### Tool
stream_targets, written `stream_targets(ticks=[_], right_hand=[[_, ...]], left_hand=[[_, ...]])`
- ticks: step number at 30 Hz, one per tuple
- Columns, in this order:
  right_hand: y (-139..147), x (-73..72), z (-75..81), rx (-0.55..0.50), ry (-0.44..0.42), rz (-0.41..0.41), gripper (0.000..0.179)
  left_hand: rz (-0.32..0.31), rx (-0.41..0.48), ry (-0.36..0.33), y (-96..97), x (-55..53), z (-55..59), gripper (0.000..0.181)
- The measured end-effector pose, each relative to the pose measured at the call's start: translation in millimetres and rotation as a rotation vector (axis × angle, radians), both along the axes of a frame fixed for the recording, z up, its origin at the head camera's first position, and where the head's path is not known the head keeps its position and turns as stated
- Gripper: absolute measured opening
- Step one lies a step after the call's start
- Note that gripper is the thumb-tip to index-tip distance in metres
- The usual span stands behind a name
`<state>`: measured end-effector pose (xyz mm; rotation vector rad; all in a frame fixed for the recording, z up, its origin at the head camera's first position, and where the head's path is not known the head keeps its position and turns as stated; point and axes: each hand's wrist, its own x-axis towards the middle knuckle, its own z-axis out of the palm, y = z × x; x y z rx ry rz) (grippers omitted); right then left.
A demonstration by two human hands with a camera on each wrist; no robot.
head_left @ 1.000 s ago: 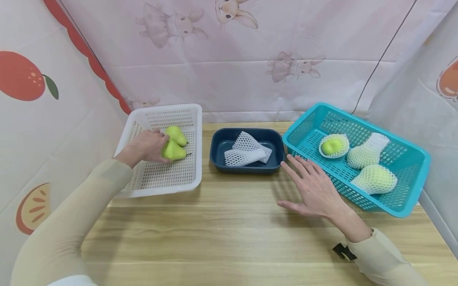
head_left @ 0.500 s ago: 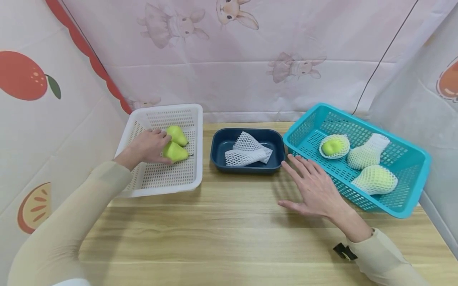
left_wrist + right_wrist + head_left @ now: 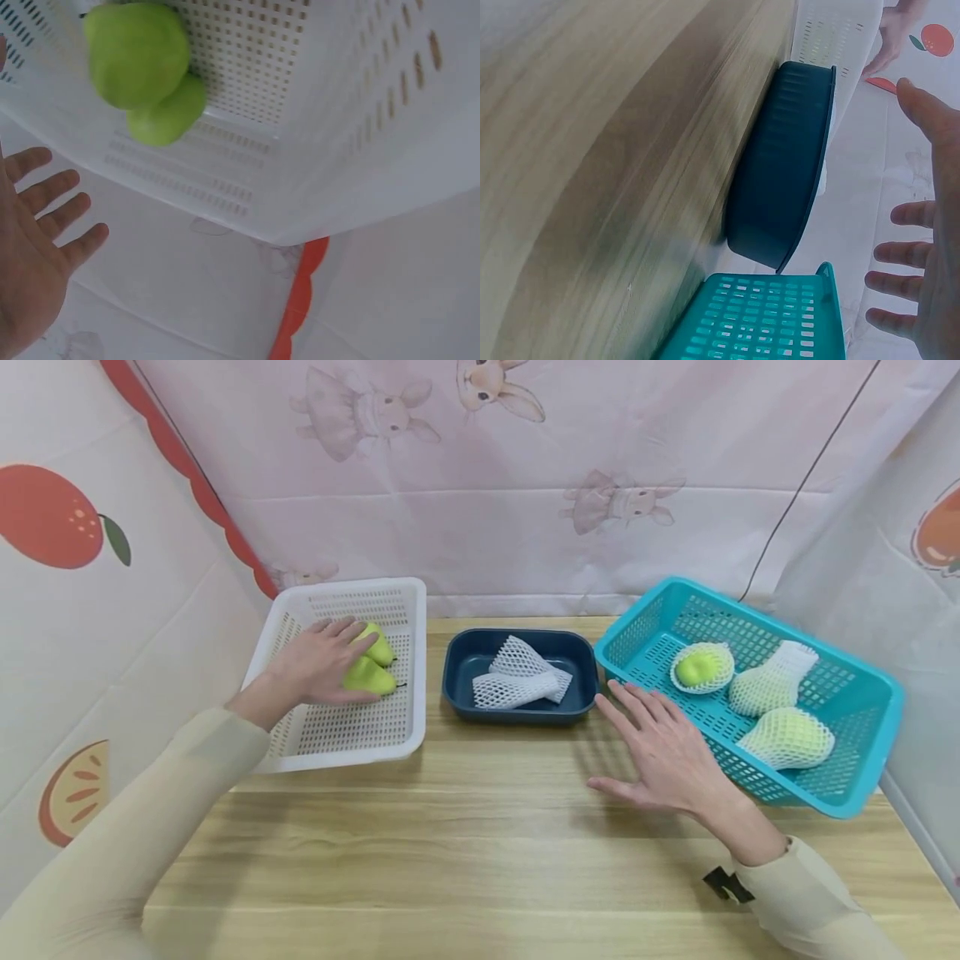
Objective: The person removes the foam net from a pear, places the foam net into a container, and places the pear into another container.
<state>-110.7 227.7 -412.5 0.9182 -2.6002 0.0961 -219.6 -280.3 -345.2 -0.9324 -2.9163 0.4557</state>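
My left hand [image 3: 318, 662] hovers over the white basket [image 3: 415, 693], its fingers spread and holding nothing. Beneath it lie two green pears [image 3: 369, 677], partly hidden by the hand in the head view; the left wrist view shows the pears [image 3: 139, 56] apart from the fingers. My right hand [image 3: 663, 756], fingers also spread, is held above the table between the dark blue tray [image 3: 517, 717] and the teal basket [image 3: 750, 768]. Two white foam net sleeves [image 3: 513, 689] lie crossed in that tray. Several pears in foam nets [image 3: 787, 737] sit in the teal basket.
The three containers stand along the back of the wooden table [image 3: 450, 843]. A pink curtain with rabbit prints [image 3: 487, 552] hangs behind them. White printed sheets [image 3: 172, 635] close off both sides.
My left hand has lifted a little and its fingers have spread from a more curled pose near the pears. The right hand has barely moved.
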Motion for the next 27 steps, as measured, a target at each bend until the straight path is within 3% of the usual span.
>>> stream_targets(ticks=[9, 15, 21, 27], right_hand=[[5.4, -2.7, 1.9, -0.002, 0.001, -0.002, 0.112], [8.1, -5.2, 2.0, 0.016, -0.024, -0.023, 0.113], [9.6, -5.9, 1.5, 0.015, -0.02, -0.015, 0.112], [9.5, -5.7, 1.4, 0.02, -0.025, -0.018, 0.111]], left_hand=[[0.046, 0.027, -0.008, 27.6, 20.6, 10.0, 0.104], [0.054, 0.068, 0.032, 39.0, 36.2, 8.5, 0.108], [0.058, 0.119, 0.007, 50.6, 53.3, 6.5, 0.108], [0.023, 0.157, 0.005, 61.0, 69.7, -2.4, 0.109]])
